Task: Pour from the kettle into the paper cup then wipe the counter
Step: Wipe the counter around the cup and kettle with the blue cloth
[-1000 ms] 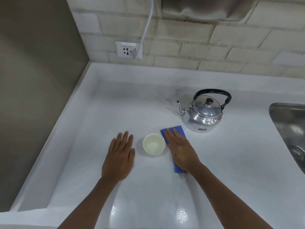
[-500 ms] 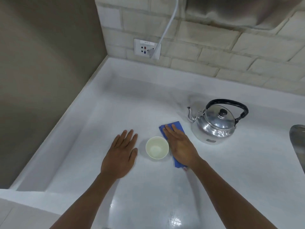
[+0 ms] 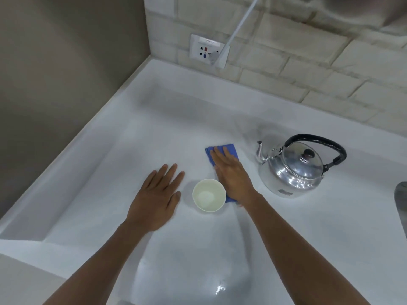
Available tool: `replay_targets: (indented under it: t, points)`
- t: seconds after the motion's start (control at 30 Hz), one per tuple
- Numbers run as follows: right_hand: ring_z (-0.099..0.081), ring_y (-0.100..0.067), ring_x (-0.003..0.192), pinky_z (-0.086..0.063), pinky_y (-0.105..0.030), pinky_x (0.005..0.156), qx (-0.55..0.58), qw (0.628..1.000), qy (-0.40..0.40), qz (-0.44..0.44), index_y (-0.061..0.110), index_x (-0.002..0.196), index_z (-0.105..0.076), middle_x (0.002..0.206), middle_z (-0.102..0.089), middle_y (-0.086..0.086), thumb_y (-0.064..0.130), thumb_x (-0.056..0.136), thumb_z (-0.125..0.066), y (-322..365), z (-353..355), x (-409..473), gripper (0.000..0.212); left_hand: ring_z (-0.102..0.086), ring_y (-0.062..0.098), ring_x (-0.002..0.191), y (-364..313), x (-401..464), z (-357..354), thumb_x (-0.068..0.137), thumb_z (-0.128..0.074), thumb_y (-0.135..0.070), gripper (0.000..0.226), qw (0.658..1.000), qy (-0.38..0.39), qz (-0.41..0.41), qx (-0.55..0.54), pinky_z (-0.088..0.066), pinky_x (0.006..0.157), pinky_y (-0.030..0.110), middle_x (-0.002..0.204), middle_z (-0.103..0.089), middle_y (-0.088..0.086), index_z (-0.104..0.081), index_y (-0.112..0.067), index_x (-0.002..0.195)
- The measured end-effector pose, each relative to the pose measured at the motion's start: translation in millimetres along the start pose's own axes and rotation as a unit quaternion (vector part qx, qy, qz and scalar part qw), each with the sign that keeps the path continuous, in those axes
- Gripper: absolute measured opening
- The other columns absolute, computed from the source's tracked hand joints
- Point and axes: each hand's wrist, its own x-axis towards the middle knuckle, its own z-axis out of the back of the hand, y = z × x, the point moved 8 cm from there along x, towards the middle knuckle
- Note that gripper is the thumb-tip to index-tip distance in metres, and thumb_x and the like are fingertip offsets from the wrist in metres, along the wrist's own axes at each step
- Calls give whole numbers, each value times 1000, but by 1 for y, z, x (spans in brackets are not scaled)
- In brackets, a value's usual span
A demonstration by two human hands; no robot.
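The fingers point(image 3: 218, 154) of the right hand point(image 3: 231, 176) lay flat and spread, gripping nothing, pressing a folded blue cloth point(image 3: 229, 149) down onto the white table point(image 3: 132, 150); the left hand point(image 3: 157, 198) likewise rested open, palm down, on bare surface. Just beside the right hand, between the two hands, stood the small white paper cup point(image 3: 209, 195), upright, its rim touching or nearly touching the cloth's near edge. The shiny steel kettle with a black handle point(image 3: 295, 168) stood to the right, spout pointing toward the cloth, near but apart from it. Judged from this, the wiping step was in hand; it would go best with an even, flat palm and strokes led away from the cup, since a sideways sweep to the left could tip so light a thing. Open room lay behind the cloth toward the tiled wall and its white socket point(image 3: 208, 50), and forward toward the person. To the left the table ended at a raised lip, and the edge of a steel sink point(image 3: 402, 194) bounded the right.
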Motion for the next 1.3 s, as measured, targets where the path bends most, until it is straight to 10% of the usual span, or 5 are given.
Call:
replay_targets:
  t: [0.3, 0.5, 0.83, 1.13, 1.3]
  points:
    - [-30, -32, 137, -21, -37, 114, -22, 994, -1, -107, 0, 148, -24, 150, -35, -13, 8, 96, -29, -30, -2, 64, 53, -24, 27, 154, -3, 1, 1, 107, -29, -38, 56, 1000, 5, 4, 17, -26, 123, 48, 167, -26, 6, -33, -17, 158]
    - [-19, -27, 145, -25, -40, 116, 8, 999, 33, -24, 9, 151, -23, 155, -30, -6, 6, 93, -40, 1, -19, 39, 61, -22, 25, 155, 0, -1, -3, 107, -31, -40, 56, 1000, -6, -2, 6, -25, 123, 47, 168, -25, 4, -31, -19, 159]
    - [-27, -30, 141, -26, -37, 113, -8, 992, -7, -124, 4, 148, -30, 151, -37, -10, 9, 96, -37, -27, -5, 68, 53, -16, 22, 156, 1, 1, -5, 108, -29, -40, 56, 1000, 2, 4, 9, -25, 123, 47, 169, -21, 2, -27, -21, 161]
    - [-16, -20, 147, -22, -35, 117, 46, 999, 20, -10, 15, 151, -26, 157, -27, 1, 13, 100, -36, -10, -14, 34, 53, -15, 20, 157, 2, 2, -3, 106, -34, -43, 58, 1000, 14, 13, -7, -23, 124, 45, 169, -20, 0, -28, -24, 160]
    - [-43, -36, 131, -37, -42, 107, 37, 994, -34, -94, 2, 142, -41, 140, -49, -16, 5, 96, -43, -31, 1, 65, 47, -8, 17, 158, 4, 1, -6, 107, -31, -45, 59, 1000, 17, 16, -8, -18, 125, 44, 170, -15, -2, -21, -26, 162]
